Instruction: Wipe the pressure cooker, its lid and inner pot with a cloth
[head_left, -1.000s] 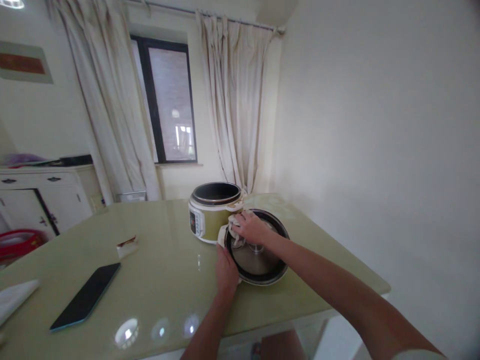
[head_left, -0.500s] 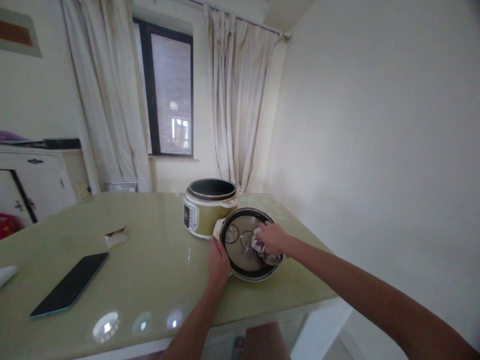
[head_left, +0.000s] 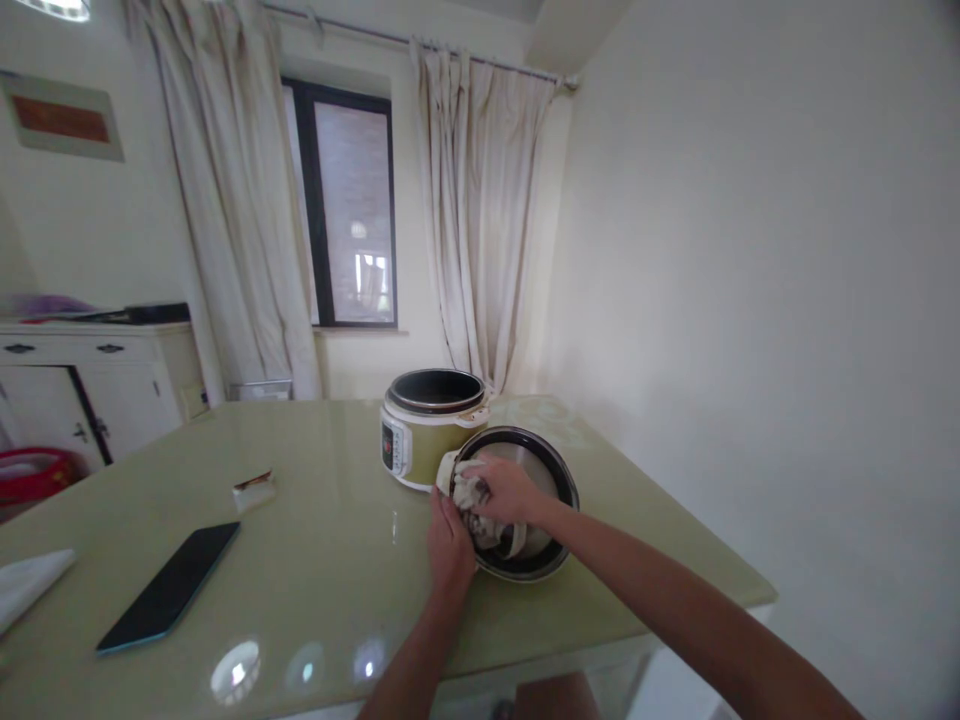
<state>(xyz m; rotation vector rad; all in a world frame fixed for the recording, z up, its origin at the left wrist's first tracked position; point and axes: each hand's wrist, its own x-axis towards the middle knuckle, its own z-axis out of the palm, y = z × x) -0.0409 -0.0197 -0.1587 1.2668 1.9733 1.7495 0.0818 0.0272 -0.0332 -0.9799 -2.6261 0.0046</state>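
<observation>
A round cooker lid [head_left: 551,470] is tilted with its metal inner side toward me. My left hand [head_left: 452,545] grips the lid's left edge near its white handle. In my right hand [head_left: 510,488] is a bunched, pale cloth with dark patches [head_left: 480,512], pressed on the left part of the lid's inside. The cloth and hand hide much of the metal plate. Just behind the lid stands the electric pressure cooker [head_left: 427,450], white and olive-gold, its top uncovered and its dark inside showing.
A glossy, pale green table [head_left: 322,560] carries a dark tablet-like slab [head_left: 171,588], a small white packet [head_left: 253,490] and a white sheet [head_left: 34,582] at the left. A wall [head_left: 750,300] runs along the right. Behind are curtains [head_left: 480,220] and a cabinet [head_left: 112,375].
My right hand has moved the cloth from the right part of the lid's inside to the left, near the handle. My left hand keeps its hold. The view has shifted slightly.
</observation>
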